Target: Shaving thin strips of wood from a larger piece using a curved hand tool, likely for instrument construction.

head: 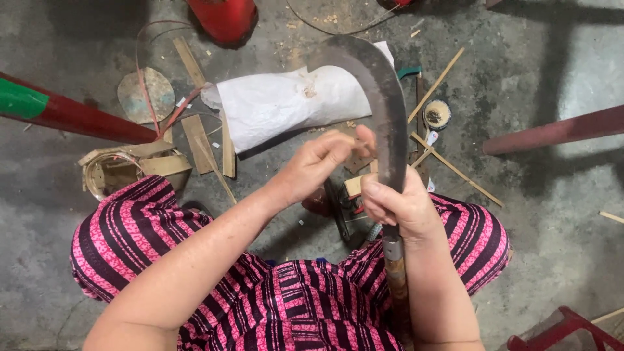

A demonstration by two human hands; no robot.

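A long curved dark steel blade (383,104), sickle-shaped with a pale handle bound by a metal ferrule, is held upright above the lap. The right hand (398,205) is closed firmly around the blade's lower part, just above the ferrule. The left hand (318,162) is pinched shut, fingers and thumb together on a thin pale sliver of bamboo (354,140) that is pressed against the blade's edge.

On the grey concrete floor (559,234), several containers are seen. A small round tin (437,114) lies to the right of the blade and is filled with dark granular matter. A round open-topped basket frame of split bamboo (114,170) sits by the left knee; only loose strips are seen across its rim, and its inside cannot be made out. A white crumpled plastic sack (286,104) lies beyond the hands, with wood shavings scattered on it. A red plastic bucket (224,19) is partly seen at the top edge, its contents hidden. Flat bamboo slats (195,133) and thin sticks (448,166) are strewn around.
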